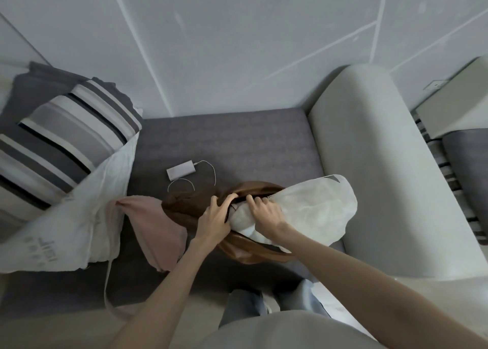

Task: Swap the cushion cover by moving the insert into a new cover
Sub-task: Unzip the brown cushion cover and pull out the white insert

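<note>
A white cushion insert [314, 208] lies on the grey sofa seat [237, 142], its left end inside a shiny brown cover [253, 252]. Most of the insert sticks out to the right. My left hand [215, 218] grips the dark edge of the brown cover's opening. My right hand [266, 214] presses down on the insert right at that opening. A pink cover [155, 227] lies crumpled to the left of the brown one, touching it.
A white power bank [181, 171] with a looped cable lies behind the covers. A striped cushion [60, 142] sits in a white cloth bag [66, 232] at the left. The pale sofa armrest [383, 169] rises at the right. My legs are below.
</note>
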{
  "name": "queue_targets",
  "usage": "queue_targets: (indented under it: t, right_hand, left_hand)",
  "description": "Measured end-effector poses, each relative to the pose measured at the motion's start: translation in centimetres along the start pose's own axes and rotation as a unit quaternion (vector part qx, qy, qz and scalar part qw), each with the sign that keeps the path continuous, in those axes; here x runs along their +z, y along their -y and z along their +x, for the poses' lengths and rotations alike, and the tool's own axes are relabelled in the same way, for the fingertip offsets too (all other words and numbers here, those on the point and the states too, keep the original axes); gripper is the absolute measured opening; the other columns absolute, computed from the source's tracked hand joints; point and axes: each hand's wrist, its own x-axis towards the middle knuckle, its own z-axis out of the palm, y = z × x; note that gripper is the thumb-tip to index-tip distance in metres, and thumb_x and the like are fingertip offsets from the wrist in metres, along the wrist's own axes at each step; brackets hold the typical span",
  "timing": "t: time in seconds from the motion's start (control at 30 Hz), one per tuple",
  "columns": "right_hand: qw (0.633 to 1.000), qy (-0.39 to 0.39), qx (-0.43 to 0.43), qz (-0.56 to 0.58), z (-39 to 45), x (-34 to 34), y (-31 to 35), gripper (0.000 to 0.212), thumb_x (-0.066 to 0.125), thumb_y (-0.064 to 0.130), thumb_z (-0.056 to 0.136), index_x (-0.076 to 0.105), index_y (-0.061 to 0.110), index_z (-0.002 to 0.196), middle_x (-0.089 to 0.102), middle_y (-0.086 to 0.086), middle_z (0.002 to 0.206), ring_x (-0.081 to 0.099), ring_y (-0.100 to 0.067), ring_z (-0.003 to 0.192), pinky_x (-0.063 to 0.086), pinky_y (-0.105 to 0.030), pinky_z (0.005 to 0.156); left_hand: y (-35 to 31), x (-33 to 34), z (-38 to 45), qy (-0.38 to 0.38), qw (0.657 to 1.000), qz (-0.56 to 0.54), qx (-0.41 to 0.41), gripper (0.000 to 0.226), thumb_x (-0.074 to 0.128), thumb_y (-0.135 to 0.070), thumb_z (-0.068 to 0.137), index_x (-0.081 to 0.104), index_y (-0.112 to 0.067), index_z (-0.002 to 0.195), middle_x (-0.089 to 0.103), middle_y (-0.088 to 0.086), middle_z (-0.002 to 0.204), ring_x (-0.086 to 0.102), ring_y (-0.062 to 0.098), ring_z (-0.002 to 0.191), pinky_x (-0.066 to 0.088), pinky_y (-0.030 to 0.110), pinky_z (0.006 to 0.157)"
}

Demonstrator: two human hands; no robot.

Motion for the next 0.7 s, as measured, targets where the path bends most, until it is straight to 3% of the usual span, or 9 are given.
queue_targets:
  t: [0.13, 0.23, 0.33, 0.4, 0.47, 0.53, 0.57, 0.63, 0.7]
  right_hand:
    - [0.998, -0.014, -0.021, 0.065, 0.5, -2.5, -0.5, 0.047, 0.049, -0.001, 0.079, 0.052, 0.015, 0.123, 0.066, -0.009, 0.098, 0.064, -0.033, 0.087, 0.037, -0.036, 0.058]
    - [0.994, -0.020, -0.027, 0.101, -0.3, -4.7, -0.3, 0.047, 0.047, -0.001, 0.077, 0.059, 0.016, 0.119, 0.067, -0.010, 0.097, 0.063, -0.034, 0.085, 0.048, -0.042, 0.066]
    - [0.990, -0.040, -0.046, 0.125, -2.1, -7.4, -0.6, 0.031, 0.049, 0.003, 0.075, 0.061, 0.016, 0.100, 0.066, -0.011, 0.085, 0.061, -0.035, 0.081, 0.046, -0.042, 0.065]
    - [0.984, -0.085, -0.068, 0.143, -3.4, -9.6, -1.9, 0.023, 0.058, 0.009, 0.072, 0.064, 0.019, 0.091, 0.069, -0.008, 0.081, 0.063, -0.034, 0.077, 0.048, -0.039, 0.064]
    - [0.965, -0.169, -0.067, 0.190, -4.9, -11.7, -4.1, 0.020, 0.069, 0.009, 0.067, 0.066, 0.026, 0.076, 0.067, -0.004, 0.064, 0.060, -0.032, 0.059, 0.045, -0.031, 0.053]
    - [0.943, -0.228, -0.028, 0.241, -5.6, -12.9, -6.6, 0.044, 0.069, 0.008, 0.068, 0.036, 0.032, 0.051, 0.040, 0.006, 0.044, 0.036, -0.028, 0.043, 0.028, -0.025, 0.047]
    - [0.937, -0.237, -0.002, 0.255, -5.7, -12.9, -7.8, 0.054, 0.067, 0.007, 0.069, 0.022, 0.033, 0.051, 0.028, 0.008, 0.044, 0.026, -0.022, 0.046, 0.021, -0.026, 0.046]
    - [0.939, -0.220, 0.070, 0.254, -5.3, -11.4, -9.1, 0.056, 0.064, 0.007, 0.071, 0.019, 0.034, 0.052, 0.025, 0.012, 0.045, 0.026, -0.016, 0.048, 0.019, -0.028, 0.045]
    - [0.952, -0.140, 0.141, 0.232, -4.9, -8.4, -10.3, 0.037, 0.058, 0.010, 0.076, 0.036, 0.028, 0.053, 0.048, 0.006, 0.053, 0.048, -0.029, 0.055, 0.033, -0.034, 0.050]
  left_hand:
    - [1.7, -1.1, 0.7, 0.010, 0.998, -0.061, 0.017, 0.074, 0.044, -0.004, 0.083, 0.026, -0.050, 0.137, 0.037, 0.001, 0.114, 0.055, 0.033, 0.100, 0.046, 0.039, 0.075]
    - [2.9, -2.4, 1.5, 0.040, 0.988, -0.145, 0.048, 0.074, 0.041, 0.000, 0.083, 0.031, -0.056, 0.131, 0.039, -0.004, 0.112, 0.051, 0.020, 0.106, 0.041, 0.032, 0.098]
    - [4.4, -2.9, 2.1, 0.073, 0.981, -0.179, 0.026, 0.064, 0.048, 0.000, 0.087, 0.036, -0.036, 0.139, 0.045, 0.003, 0.128, 0.044, 0.015, 0.124, 0.029, 0.028, 0.113]
    - [5.9, -3.0, 1.7, 0.076, 0.984, -0.161, 0.016, 0.059, 0.052, -0.004, 0.091, 0.036, -0.031, 0.140, 0.048, 0.008, 0.129, 0.049, 0.024, 0.122, 0.036, 0.037, 0.110]
    - [7.2, -3.1, 0.8, 0.089, 0.987, -0.131, 0.025, 0.065, 0.051, -0.008, 0.090, 0.030, -0.048, 0.136, 0.046, 0.005, 0.126, 0.052, 0.025, 0.114, 0.040, 0.040, 0.104]
    - [7.4, -3.2, 0.1, 0.093, 0.991, -0.097, -0.002, 0.072, 0.051, -0.011, 0.090, 0.020, -0.057, 0.136, 0.039, 0.003, 0.127, 0.057, 0.029, 0.104, 0.049, 0.043, 0.092]
    - [7.1, -3.0, -0.1, 0.081, 0.994, -0.073, -0.011, 0.074, 0.051, -0.011, 0.090, 0.017, -0.058, 0.137, 0.034, 0.003, 0.131, 0.059, 0.031, 0.099, 0.052, 0.043, 0.085]
    - [5.9, -2.8, -0.2, 0.042, 0.999, -0.016, 0.000, 0.078, 0.051, -0.006, 0.088, 0.018, -0.054, 0.141, 0.026, 0.005, 0.140, 0.058, 0.034, 0.104, 0.052, 0.042, 0.079]
    - [4.4, -2.2, 0.0, 0.033, 0.999, 0.023, 0.012, 0.078, 0.049, -0.002, 0.085, 0.024, -0.048, 0.143, 0.024, 0.007, 0.142, 0.051, 0.037, 0.115, 0.049, 0.045, 0.083]
